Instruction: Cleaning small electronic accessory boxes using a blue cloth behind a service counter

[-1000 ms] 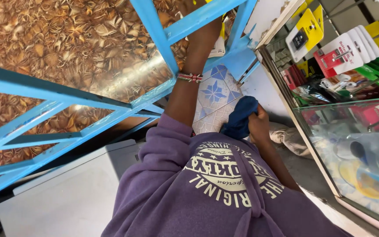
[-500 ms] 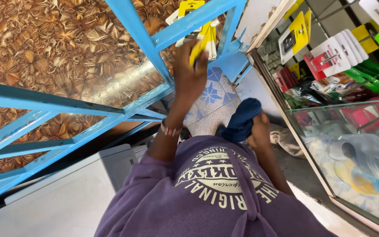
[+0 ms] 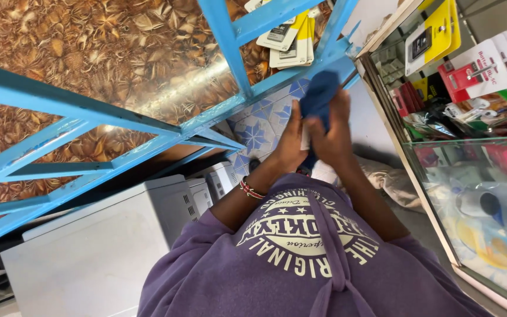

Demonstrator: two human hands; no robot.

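My left hand point(image 3: 291, 144), with a beaded bracelet at the wrist, and my right hand point(image 3: 334, 134) meet in front of my purple hoodie. Both close around a dark blue cloth point(image 3: 318, 97) that sticks up above the fingers. A small pale edge shows between the palms; what it is cannot be told. Just above the hands, several yellow and white carded packets point(image 3: 291, 41) hang on a blue metal frame point(image 3: 230, 47).
A glass display case point(image 3: 470, 170) with packaged goods stands at the right. A white box-shaped machine point(image 3: 107, 246) sits at the lower left. Blue patterned floor tiles point(image 3: 259, 132) and a crumpled pale cloth point(image 3: 391, 179) lie below the hands. A brown patterned panel lies behind the frame.
My left hand has come down from the hanging packets and joined my right hand. The blue cloth has risen with both hands towards the frame.
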